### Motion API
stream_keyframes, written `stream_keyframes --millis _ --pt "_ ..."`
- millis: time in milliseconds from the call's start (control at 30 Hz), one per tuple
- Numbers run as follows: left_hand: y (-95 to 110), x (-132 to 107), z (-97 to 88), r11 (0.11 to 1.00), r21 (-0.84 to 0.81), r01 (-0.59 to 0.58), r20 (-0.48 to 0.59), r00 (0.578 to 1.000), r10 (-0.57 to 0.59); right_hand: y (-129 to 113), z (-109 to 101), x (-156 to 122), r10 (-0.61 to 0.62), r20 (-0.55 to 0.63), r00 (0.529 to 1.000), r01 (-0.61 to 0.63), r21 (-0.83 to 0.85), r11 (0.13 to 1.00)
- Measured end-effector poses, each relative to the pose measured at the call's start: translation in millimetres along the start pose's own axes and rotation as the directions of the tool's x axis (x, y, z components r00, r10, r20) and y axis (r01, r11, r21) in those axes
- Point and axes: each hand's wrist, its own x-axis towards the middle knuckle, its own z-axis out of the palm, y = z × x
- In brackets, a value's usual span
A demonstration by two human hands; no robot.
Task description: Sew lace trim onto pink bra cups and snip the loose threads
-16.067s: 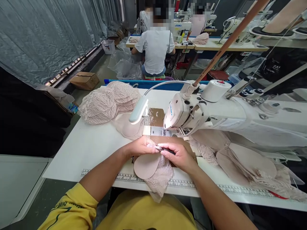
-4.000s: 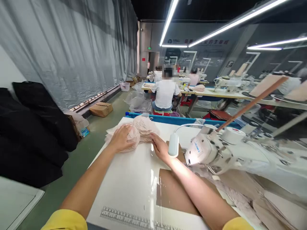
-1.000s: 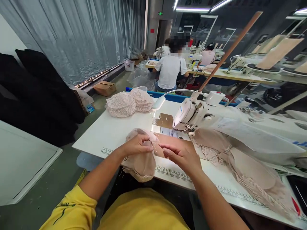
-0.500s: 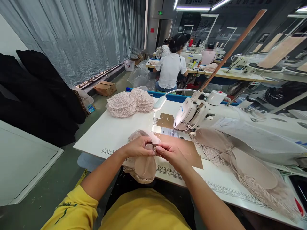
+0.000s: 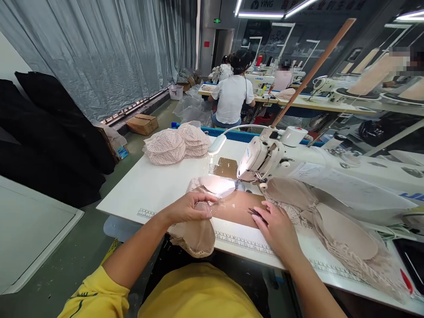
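Observation:
My left hand (image 5: 194, 206) pinches a beige mesh-and-lace bra piece (image 5: 198, 234) between thumb and fingers. One moulded cup of it hangs over the table's front edge. Its other, paler cup (image 5: 217, 184) lies on the table just left of the needle area, under the lamp's light. In my right hand (image 5: 276, 223) are small dark thread snips (image 5: 256, 214), points towards the left, held above a brown board (image 5: 236, 206). The white sewing machine (image 5: 255, 159) stands behind both hands, and its needle is too small to make out.
Stacked lace cups (image 5: 165, 145) sit at the table's back left. More beige bra pieces (image 5: 344, 229) lie along the right, below the machine arm. A lamp (image 5: 217, 144) on a bent neck and a slanted wooden pole (image 5: 314, 70) rise behind. A co-worker (image 5: 230, 97) sits ahead.
My right hand has moved right, away from the left, and the snips now show in it. The paler cup has shifted right and back towards the needle area. My left hand stays nearly in place.

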Motion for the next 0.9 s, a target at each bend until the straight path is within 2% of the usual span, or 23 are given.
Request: stream_keyframes --millis 33,67,100,167,233,300,367,433,500,533,600,667,733,767,833,867,900 --pt "2 2 5.5 1.000 -0.004 0.007 0.015 1.000 -0.007 -3 -1 -4 0.008 0.009 1.000 -0.009 0.092 0.996" --pt "3 4 12.1 1.000 -0.006 0.004 0.043 0.999 -0.004 -10 0 -8 0.006 0.066 0.998 -0.022 0.238 0.971" --pt "5 7 19.2 1.000 -0.010 -0.008 0.076 0.997 0.009 -19 2 -11 -0.033 0.163 0.986 -0.040 0.421 0.906" --pt "8 14 32.8 0.998 -0.028 -0.048 0.143 0.988 0.052 -42 8 -14 -0.165 0.342 0.925 -0.136 0.705 0.696" --pt "10 22 41.3 0.996 -0.025 -0.082 0.163 0.983 0.085 -60 17 -14 -0.160 0.459 0.874 -0.301 0.769 0.563" --pt "11 30 42.3 0.990 0.073 -0.119 0.098 0.989 0.111 -70 24 -12 -0.199 0.535 0.821 -0.426 0.806 0.412" --pt "10 38 36.7 0.944 0.284 -0.166 -0.013 0.984 0.177 -74 29 -13 -0.258 0.567 0.783 -0.500 0.819 0.283" --pt "8 46 28.1 0.828 0.529 -0.187 -0.080 0.960 0.267 -77 30 -17 -0.290 0.557 0.778 -0.519 0.831 0.200" --pt "3 51 20.1 0.689 0.705 -0.170 -0.055 0.955 0.291 -80 28 -23 -0.297 0.536 0.790 -0.508 0.844 0.170" --pt "0 53 16.9 0.627 0.764 -0.154 -0.032 0.961 0.275 -81 26 -27 -0.299 0.526 0.796 -0.493 0.851 0.184" --pt "-8 51 11.2 0.519 0.845 -0.126 0.004 0.973 0.229 -82 21 -36 -0.302 0.507 0.807 -0.433 0.857 0.279" --pt "-16 45 3.7 0.440 0.892 -0.104 0.006 0.976 0.219 -79 16 -47 -0.282 0.489 0.825 -0.355 0.838 0.415" --pt "-26 35 -8.7 0.394 0.916 -0.077 -0.014 0.975 0.223 -70 13 -59 -0.294 0.529 0.796 -0.353 0.801 0.483" --pt "-31 30 -17.1 0.375 0.924 -0.069 -0.011 0.978 0.208 -65 13 -65 -0.316 0.572 0.757 -0.391 0.784 0.482" --pt "-41 20 -37.8 0.353 0.936 -0.021 -0.051 0.980 0.192 -53 11 -74 -0.369 0.632 0.682 -0.481 0.767 0.424" --pt "-46 15 -49.4 0.344 0.939 0.013 -0.082 0.979 0.188 -48 8 -77 -0.387 0.636 0.668 -0.508 0.769 0.388" --pt "-50 10 -61.3 0.333 0.942 0.054 -0.116 0.979 0.170 -43 3 -79 -0.385 0.622 0.682 -0.509 0.782 0.361"
